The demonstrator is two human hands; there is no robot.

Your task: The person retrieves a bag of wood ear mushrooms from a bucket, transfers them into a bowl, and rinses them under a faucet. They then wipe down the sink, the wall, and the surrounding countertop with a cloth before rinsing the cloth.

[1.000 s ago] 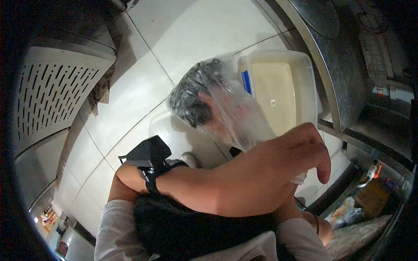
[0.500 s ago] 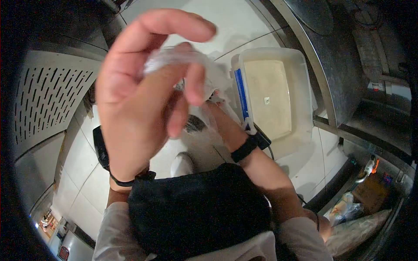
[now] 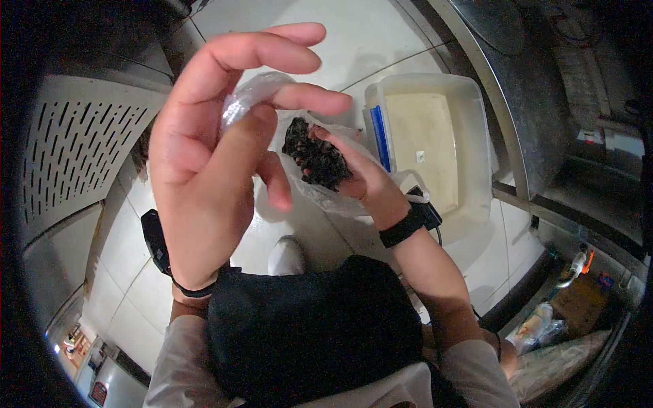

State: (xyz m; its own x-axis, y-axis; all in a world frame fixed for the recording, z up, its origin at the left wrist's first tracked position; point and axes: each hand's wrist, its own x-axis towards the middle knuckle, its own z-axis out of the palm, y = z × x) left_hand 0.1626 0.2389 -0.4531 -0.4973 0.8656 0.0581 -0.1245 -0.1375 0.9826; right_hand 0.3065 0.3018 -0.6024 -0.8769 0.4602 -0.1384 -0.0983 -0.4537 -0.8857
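My left hand is raised near the camera. Its thumb and a finger grip a bunched edge of a clear plastic bag, while its other fingers are curled loosely. Below and to the right, the bag's mouth spreads around dark, crinkled pieces that look like dried black fungus. My right hand reaches into the bag among these pieces. Its fingers are bent around some of them and partly hidden. A loop of the bag lies by the right wrist, next to a black wristband.
A translucent plastic tub with a blue clip stands on the tiled floor to the right, with pale liquid and a small white piece inside. A slotted metal panel is at left. Steel shelving and bagged goods line the right.
My right hand has shifted slightly right, and the bag's mouth has opened, so the dark pieces now show. My left hand's fingers have spread a little while keeping hold of the bag.
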